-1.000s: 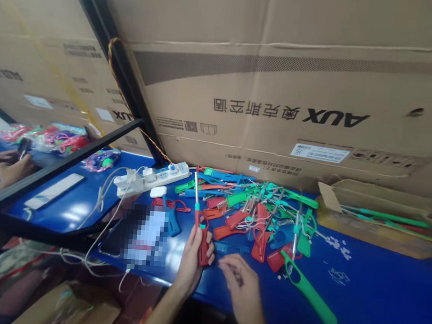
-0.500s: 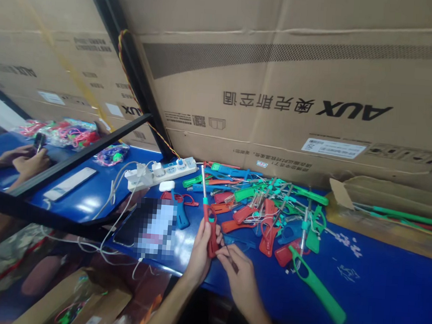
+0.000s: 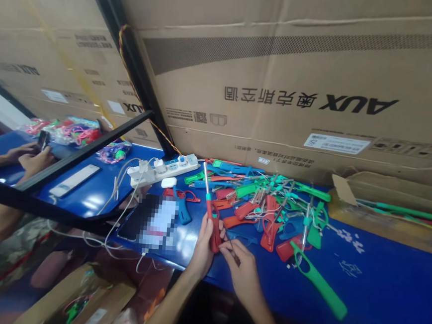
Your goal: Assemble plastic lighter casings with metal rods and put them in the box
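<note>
My left hand (image 3: 204, 246) is closed around the red handle of a lighter (image 3: 215, 232), whose metal tube points up and away. Just to the right, my right hand (image 3: 239, 258) is pinched beside the handle's lower part, on something thin and dark that is too small to name. Behind both hands lies a pile of red, green, blue and orange lighters (image 3: 268, 206) with white wires among them. A green lighter (image 3: 322, 287) rests apart from the pile, to the right of my right hand.
Left of my hands are a phone (image 3: 151, 222), a white power strip (image 3: 163, 170) with cables, and a black metal frame (image 3: 90, 147). Beyond it, another person's hands (image 3: 35, 155) hold a phone. An open carton (image 3: 383, 220) stands at the right; another (image 3: 89, 297) sits below the table.
The view has shifted slightly. My left hand still grips the red lighter, and my right hand remains beside its handle with the fingers a little repositioned.
</note>
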`<state>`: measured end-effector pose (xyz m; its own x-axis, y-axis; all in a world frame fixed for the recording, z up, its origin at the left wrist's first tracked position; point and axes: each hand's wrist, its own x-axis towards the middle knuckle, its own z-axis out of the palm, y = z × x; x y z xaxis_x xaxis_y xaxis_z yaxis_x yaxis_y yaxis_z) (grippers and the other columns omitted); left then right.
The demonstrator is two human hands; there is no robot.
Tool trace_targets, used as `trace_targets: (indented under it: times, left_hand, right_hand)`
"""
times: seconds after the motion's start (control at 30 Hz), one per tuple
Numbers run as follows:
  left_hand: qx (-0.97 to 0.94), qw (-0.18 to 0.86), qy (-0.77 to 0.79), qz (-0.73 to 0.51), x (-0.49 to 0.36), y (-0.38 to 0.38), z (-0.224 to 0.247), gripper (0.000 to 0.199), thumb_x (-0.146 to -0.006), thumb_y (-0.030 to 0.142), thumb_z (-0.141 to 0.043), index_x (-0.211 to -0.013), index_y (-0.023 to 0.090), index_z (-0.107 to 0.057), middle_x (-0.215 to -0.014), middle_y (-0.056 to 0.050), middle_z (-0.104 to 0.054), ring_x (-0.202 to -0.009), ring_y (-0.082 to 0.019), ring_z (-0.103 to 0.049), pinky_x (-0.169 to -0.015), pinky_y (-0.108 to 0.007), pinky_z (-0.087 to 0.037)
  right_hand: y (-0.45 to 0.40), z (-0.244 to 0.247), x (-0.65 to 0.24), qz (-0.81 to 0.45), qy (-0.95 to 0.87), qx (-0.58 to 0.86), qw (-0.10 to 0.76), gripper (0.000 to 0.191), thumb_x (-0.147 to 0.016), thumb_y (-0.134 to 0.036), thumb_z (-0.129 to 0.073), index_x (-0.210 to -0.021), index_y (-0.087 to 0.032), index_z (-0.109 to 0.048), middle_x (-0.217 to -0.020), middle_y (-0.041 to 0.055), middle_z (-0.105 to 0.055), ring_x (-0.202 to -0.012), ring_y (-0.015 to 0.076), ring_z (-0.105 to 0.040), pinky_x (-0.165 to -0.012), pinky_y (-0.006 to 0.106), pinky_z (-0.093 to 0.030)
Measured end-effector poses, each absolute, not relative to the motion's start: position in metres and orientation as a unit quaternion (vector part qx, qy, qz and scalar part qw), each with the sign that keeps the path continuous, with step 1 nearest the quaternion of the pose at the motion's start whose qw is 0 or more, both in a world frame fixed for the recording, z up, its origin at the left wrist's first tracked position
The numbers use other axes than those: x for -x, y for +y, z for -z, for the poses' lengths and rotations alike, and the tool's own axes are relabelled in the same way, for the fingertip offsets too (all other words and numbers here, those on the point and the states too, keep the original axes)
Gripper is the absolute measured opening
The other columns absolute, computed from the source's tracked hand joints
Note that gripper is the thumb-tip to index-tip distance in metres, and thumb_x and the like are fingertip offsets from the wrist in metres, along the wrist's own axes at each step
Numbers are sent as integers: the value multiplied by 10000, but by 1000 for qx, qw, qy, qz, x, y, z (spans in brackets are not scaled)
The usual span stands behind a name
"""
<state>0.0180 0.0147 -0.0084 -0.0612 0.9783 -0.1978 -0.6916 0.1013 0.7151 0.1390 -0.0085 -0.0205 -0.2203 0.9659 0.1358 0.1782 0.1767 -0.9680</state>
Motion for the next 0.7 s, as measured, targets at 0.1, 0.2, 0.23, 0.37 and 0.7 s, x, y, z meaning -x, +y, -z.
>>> trace_targets:
  times: [0.1,0.2,0.23,0.37,0.7]
  left_hand:
    - [-207,653,351,-639,-18,14,7,428,-922,534,-682,-1199,255,-514,-878,6,-550,-706,-111,-523,-638,-214,-458]
    - [-208,651,351,-640,-19,13,9,435,-908,503,-715,-1211,263,-514,-878,8,-556,-710,-106,-530,-650,-213,-460]
    - [-210,648,351,-642,-19,12,10,443,-904,493,-725,-1221,268,-513,-883,8,-560,-713,-104,-531,-653,-211,-461]
    - [-207,638,348,-655,-19,11,17,476,-885,468,-757,-1250,283,-514,-881,15,-556,-706,-99,-526,-619,-202,-443]
    - [-225,621,336,-671,-19,6,20,571,-861,487,-773,-1329,279,-519,-846,27,-546,-682,-93,-519,-635,-207,-467]
  right_hand:
    - [-8,21,-139,-449,-638,456,428,233,-1007,-335,-560,-930,-215,-744,-893,38,-693,-843,184,-659,-788,244,-499]
    - [-8,22,-139,-443,-636,465,428,244,-995,-360,-569,-897,-216,-739,-878,37,-697,-796,182,-656,-743,244,-505]
    - [-8,23,-139,-440,-635,468,429,241,-990,-365,-574,-892,-216,-737,-878,37,-701,-785,182,-656,-732,245,-507]
    - [-9,27,-139,-426,-630,480,436,207,-965,-369,-614,-893,-216,-734,-848,30,-724,-753,182,-661,-704,244,-511]
    - [-7,26,-141,-469,-623,489,391,320,-928,-494,-636,-1035,-206,-728,-872,50,-738,-664,180,-626,-632,270,-505]
